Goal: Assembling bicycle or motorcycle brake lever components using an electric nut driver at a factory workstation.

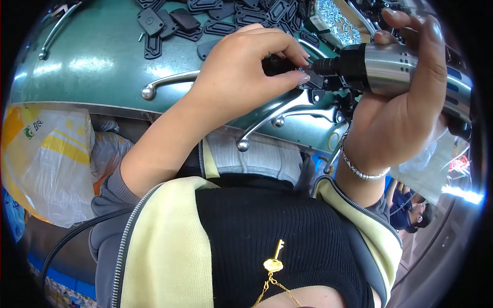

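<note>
My left hand (239,69) reaches in from the left, its thumb and fingers closed round a black part (277,65) mostly hidden by them. Against their tips, the dark bit end of a silver-and-black electric screwdriver (389,66) points left. My right hand (400,115) grips the screwdriver's body from below, fingers curling up round it. Just under the bit, black fittings (317,96) join polished metal levers. One ball-ended lever (264,123) slants toward the table's front edge; another lever (172,80) sticks out behind my left wrist.
Several flat black covers and frames (221,26) lie heaped at the back of the green table (102,77). Beside them is a box of small silver screws (336,23). Another lever (59,31) rests far left. Plastic bags (49,159) hang at the left; a person (408,210) is at right.
</note>
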`<state>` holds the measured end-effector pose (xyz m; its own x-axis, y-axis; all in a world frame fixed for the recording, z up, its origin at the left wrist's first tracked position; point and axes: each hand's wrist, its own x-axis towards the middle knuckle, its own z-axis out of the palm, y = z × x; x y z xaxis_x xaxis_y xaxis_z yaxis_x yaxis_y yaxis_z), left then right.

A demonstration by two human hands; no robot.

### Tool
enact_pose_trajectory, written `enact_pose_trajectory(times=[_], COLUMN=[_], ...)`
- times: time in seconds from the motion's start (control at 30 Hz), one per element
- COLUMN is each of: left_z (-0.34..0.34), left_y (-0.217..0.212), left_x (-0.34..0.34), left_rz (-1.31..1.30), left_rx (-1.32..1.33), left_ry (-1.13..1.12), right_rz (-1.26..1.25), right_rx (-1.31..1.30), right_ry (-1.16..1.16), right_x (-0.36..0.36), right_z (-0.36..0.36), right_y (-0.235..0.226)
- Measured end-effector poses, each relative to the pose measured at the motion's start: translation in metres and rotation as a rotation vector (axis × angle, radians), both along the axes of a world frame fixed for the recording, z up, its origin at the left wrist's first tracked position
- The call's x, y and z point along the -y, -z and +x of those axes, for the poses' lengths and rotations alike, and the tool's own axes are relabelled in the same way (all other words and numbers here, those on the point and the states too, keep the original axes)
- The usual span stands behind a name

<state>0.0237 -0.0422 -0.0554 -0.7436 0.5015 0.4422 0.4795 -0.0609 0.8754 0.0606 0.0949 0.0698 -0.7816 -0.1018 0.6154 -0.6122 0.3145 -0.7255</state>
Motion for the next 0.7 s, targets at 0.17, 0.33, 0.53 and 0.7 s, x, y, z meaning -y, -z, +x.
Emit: enact_pose_trajectory(times=[0.17,0.33,0.53,0.7], left_z=[0.001,0.000,-0.002,0.003], left_y=[-0.001,0.000,-0.004,-0.003], left_x=[0.000,-0.003,-0.001,-0.001], left_rz=[-0.008,0.004,-0.055,-0.008], left_rx=[-0.005,-0.046,-0.038,-0.002], left_ry=[0.006,0.006,0.036,0.002], right_rz=[-0.004,-0.002,-0.011,-0.024], right_rx=[0.045,0.087,0.135,0.179], right_ry=[-0.053,-0.095,-0.154,-0.207], right_x=[-0.010,-0.046,-0.074,-0.047], right_z=[-0.001,-0.007,-0.015,-0.007], right_y=[-0.002,-0.010,-0.014,-0.005])
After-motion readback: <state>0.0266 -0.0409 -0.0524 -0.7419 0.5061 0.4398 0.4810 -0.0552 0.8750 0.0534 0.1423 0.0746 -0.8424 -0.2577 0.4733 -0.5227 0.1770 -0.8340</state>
